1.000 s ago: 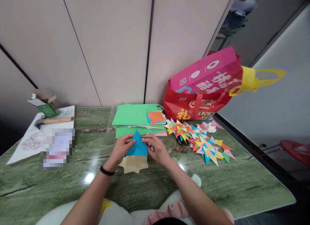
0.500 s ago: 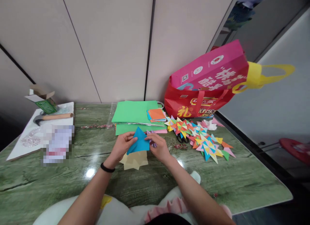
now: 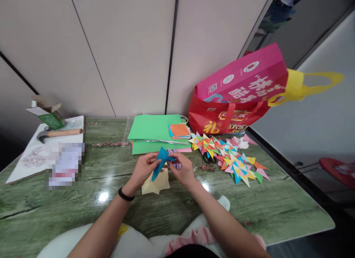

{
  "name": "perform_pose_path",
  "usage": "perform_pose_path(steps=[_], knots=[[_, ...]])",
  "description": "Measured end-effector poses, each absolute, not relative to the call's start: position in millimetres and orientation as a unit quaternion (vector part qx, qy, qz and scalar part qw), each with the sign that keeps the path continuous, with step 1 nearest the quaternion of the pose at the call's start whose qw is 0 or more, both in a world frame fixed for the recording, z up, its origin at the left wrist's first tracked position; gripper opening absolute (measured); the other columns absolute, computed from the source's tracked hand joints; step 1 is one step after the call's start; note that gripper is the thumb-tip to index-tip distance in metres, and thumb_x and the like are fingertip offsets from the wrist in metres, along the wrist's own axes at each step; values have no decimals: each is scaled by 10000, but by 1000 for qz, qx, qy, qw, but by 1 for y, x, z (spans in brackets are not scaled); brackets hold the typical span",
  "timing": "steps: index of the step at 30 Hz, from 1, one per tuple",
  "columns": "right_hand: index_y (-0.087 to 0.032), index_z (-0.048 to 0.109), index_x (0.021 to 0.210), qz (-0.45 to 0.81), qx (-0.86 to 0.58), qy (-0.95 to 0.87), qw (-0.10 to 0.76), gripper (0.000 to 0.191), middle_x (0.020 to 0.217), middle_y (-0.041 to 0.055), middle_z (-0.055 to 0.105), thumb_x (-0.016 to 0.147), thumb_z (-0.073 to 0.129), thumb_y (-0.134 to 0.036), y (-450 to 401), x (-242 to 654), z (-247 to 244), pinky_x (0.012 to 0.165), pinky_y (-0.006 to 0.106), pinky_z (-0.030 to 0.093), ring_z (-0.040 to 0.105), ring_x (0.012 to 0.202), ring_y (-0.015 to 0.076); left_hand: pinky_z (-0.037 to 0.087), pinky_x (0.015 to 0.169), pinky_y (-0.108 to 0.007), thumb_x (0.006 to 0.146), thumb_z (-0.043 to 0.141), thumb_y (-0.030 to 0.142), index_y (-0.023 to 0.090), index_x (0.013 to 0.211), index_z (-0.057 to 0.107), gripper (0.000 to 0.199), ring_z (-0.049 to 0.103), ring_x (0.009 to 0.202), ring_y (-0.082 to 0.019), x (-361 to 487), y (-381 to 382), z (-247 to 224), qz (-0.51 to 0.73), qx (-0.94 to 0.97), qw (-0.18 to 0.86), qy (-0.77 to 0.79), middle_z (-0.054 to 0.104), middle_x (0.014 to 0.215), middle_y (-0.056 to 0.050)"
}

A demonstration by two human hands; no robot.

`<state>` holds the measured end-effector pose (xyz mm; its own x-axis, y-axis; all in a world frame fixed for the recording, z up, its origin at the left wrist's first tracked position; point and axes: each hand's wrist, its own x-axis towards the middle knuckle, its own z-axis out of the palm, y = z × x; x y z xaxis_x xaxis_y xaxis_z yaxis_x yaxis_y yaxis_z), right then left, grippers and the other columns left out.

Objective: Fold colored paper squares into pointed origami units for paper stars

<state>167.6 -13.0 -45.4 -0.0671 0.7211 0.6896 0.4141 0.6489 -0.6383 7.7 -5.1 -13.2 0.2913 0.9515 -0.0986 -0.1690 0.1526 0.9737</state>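
A blue folded paper (image 3: 162, 158) is held up between both hands, its peak pointing away and its sides bent inward. My left hand (image 3: 144, 168) pinches its left side between thumb and fingers. On the other side, my right hand (image 3: 183, 170) grips the right corner. Pale yellow paper pieces (image 3: 156, 184) lie on the table just below the hands. Purple folded paper (image 3: 175, 160) shows partly behind my right hand. Beyond the hands lie green sheets (image 3: 155, 126) with a small stack of orange and blue squares (image 3: 179, 130) on top.
Colourful folded paper stars (image 3: 238, 167) spread over the right of the green table (image 3: 288, 210), before a red bag (image 3: 208, 113). On the left, a white board (image 3: 30, 154) bears a hammer (image 3: 63, 132) and an open green box (image 3: 52, 120).
The blue paper has gone from a broad, flat triangle to a narrower shape with bent-in sides. My left hand has moved slightly right, closer to my right hand.
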Motion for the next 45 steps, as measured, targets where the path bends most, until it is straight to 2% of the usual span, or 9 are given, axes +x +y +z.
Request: perform_pose_path(steps=[3, 12, 21, 25, 27, 31, 36, 40, 45], knots=[[-200, 574, 982, 123, -390, -724, 556, 242, 902, 67, 657, 761, 533, -109, -13, 167, -45, 625, 283, 553, 633, 787, 180, 560, 608, -332, 603, 767, 348, 115, 904, 676, 392, 697, 661, -242, 8, -5, -13, 441, 476, 645, 404, 742, 776, -83], [-202, 537, 1077, 178, -429, -667, 583, 320, 887, 53, 686, 763, 589, -175, -16, 164, -44, 623, 272, 572, 670, 676, 157, 560, 599, -340, 586, 766, 384, 120, 910, 667, 429, 698, 697, -263, 11, -8, -12, 445, 456, 656, 405, 736, 725, -76], [-203, 608, 990, 112, -443, -690, 561, 240, 873, 48, 678, 773, 547, -118, -15, 168, -42, 650, 282, 544, 634, 669, 148, 530, 690, -347, 663, 688, 499, 106, 1007, 625, 526, 678, 763, -240, 13, -7, -20, 462, 455, 660, 378, 725, 817, -100], [-210, 618, 1003, 105, -426, -707, 555, 259, 912, 61, 659, 783, 526, -108, -13, 170, -42, 683, 291, 538, 626, 804, 172, 503, 781, -330, 576, 798, 303, 141, 1142, 521, 650, 663, 870, -232, 14, -7, -20, 466, 471, 648, 375, 723, 910, -96], [-213, 615, 1025, 117, -413, -712, 556, 281, 941, 65, 651, 787, 516, -103, -14, 170, -41, 689, 288, 539, 620, 832, 171, 500, 797, -329, 593, 784, 261, 143, 1130, 518, 610, 657, 896, -229, 14, -7, -20, 474, 470, 637, 386, 718, 938, -97], [-216, 576, 1109, 183, -399, -702, 561, 340, 976, 67, 646, 787, 521, -123, -16, 167, -38, 681, 281, 549, 625, 806, 158, 535, 714, -342, 647, 736, 296, 136, 1051, 557, 469, 684, 781, -228, 14, -8, -18, 488, 451, 635, 394, 722, 864, -75], [-231, 627, 1004, 389, -392, -630, 545, 209, 942, 57, 653, 830, 512, -242, -15, 163, -37, 621, 286, 561, 632, 811, 177, 553, 644, -336, 634, 741, 316, 123, 904, 597, 362, 681, 614, -198, 13, -8, -11, 474, 433, 648, 409, 711, 704, -33], [-214, 609, 978, 513, -389, -546, 536, 240, 814, 35, 639, 812, 546, -376, -11, 163, -40, 553, 281, 560, 622, 703, 163, 535, 532, -278, 631, 741, 342, 118, 860, 604, 348, 666, 565, -179, 11, -8, -8, 444, 455, 649, 418, 700, 670, -37], [-221, 569, 1029, 586, -370, -501, 519, 319, 670, -24, 555, 767, 608, -398, -10, 163, -41, 501, 219, 522, 589, 618, 118, 491, 461, -220, 654, 718, 360, 119, 757, 611, 283, 607, 459, -125, 9, -8, -8, 421, 478, 636, 436, 646, 547, -1]])
